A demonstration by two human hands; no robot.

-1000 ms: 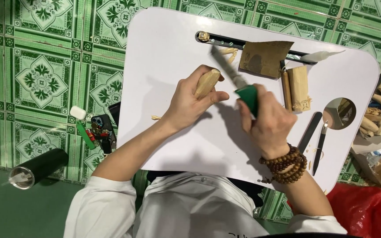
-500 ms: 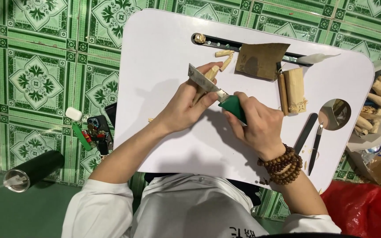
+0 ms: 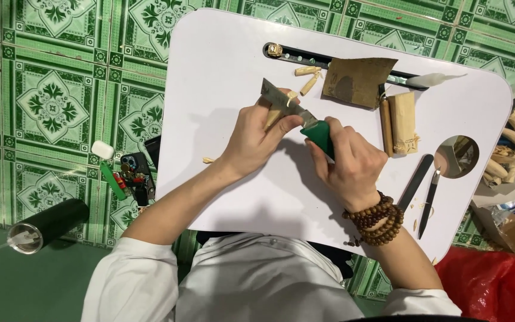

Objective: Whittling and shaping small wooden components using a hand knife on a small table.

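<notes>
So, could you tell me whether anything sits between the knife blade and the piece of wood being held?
Nothing visible does. The left hand grips the small wood piece, and the blade of the green-handled knife, held by the right hand, lies directly against it above the white tray table.

- Sandpaper sheet [image 3: 357, 80] lying on the white lap table [image 3: 222, 71]
- Wood block [image 3: 403, 122] just beside it
- Black tumbler [image 3: 47, 225] on the green tiled floor [image 3: 43, 101]
- Red bag [image 3: 490, 286]

Bright, even overhead light; soft shadows.
</notes>
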